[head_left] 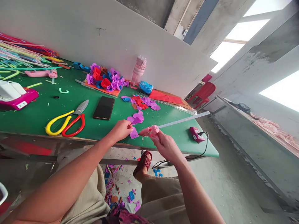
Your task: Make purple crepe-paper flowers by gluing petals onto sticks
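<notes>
My right hand (167, 145) is closed around a pink hot glue gun (149, 132), with a long clear glue stick (184, 120) jutting from its back. The nozzle points left and meets, or nearly meets, a purple paper petal (134, 133) near the table's front edge. My left hand (122, 130) pinches at that petal's upper left edge, fingertips together. Just beyond lie more purple petals (137, 117). Farther back is a loose pile of purple, red and blue pieces (142, 102).
On the green table (126, 109) lie yellow-and-red scissors (70, 119), a black phone (104, 108) and finished paper flowers (106, 77). A pink bottle (138, 71) stands behind. At right, a corded power block (196, 134) sits near the edge. Another pink glue gun (43, 73) rests left.
</notes>
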### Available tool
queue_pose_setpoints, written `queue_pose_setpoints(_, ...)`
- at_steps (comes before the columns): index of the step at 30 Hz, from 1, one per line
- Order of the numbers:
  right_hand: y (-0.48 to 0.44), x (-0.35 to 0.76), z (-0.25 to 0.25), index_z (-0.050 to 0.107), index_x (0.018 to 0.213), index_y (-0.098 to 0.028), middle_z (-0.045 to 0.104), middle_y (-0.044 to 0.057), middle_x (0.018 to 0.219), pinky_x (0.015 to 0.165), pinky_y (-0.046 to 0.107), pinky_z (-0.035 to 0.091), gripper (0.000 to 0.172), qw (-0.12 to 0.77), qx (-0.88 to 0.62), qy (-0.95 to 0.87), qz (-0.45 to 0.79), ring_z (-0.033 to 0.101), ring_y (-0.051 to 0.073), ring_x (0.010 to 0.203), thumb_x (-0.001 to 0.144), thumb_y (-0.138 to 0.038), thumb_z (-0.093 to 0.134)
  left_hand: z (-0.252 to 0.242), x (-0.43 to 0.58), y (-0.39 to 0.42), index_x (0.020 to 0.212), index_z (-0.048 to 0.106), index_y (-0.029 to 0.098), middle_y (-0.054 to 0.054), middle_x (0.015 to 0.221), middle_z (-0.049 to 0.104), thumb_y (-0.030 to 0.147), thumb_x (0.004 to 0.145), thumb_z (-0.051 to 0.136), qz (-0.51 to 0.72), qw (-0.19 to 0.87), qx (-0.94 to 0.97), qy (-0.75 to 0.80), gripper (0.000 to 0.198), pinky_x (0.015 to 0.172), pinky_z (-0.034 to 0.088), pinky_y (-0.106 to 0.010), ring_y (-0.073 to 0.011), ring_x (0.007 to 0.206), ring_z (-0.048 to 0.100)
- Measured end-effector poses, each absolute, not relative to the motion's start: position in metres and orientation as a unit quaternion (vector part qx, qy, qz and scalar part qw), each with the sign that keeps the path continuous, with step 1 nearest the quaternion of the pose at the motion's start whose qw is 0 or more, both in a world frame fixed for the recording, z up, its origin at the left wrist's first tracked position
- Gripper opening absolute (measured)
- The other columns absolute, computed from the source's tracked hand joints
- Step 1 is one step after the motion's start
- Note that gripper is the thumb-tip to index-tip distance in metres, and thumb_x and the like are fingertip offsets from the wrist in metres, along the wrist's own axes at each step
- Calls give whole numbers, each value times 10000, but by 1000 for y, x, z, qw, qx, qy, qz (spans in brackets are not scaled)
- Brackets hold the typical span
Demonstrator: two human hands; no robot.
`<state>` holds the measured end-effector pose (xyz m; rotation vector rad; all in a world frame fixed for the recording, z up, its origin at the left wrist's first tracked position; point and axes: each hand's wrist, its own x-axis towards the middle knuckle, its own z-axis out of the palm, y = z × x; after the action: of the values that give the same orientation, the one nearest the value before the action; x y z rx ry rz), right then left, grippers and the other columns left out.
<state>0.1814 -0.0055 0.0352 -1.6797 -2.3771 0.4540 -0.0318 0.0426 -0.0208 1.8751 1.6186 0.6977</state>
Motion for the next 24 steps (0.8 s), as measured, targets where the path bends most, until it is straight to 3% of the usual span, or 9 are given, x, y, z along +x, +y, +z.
queue_pose_setpoints(5,-7,182,40,554,976,-188,673,52,776,569,248,342,264,128,-571,-789,188,571,177,641,899,-358,367,-20,-31,42,563,525,183,-12,580,603,195,685,530,259,282,697,607,123,535,321,-243,-148,574,536)
queue_pose_setpoints(16,-6,179,35,557,969,-173,649,51,731,536,248,302,287,98,-567,-803,154,538,174,597,905,-373,361,-20,-31,42,558,512,186,-10,574,589,178,687,520,259,277,701,604,130,536,312,-244,-144,566,521)
queue_pose_setpoints(24,-9,181,38,570,954,-183,672,55,769,561,248,343,260,115,-564,-797,182,558,169,613,895,-350,380,-21,-32,43,561,515,186,-8,578,594,200,694,530,256,283,698,606,134,539,319,-245,-150,574,535)
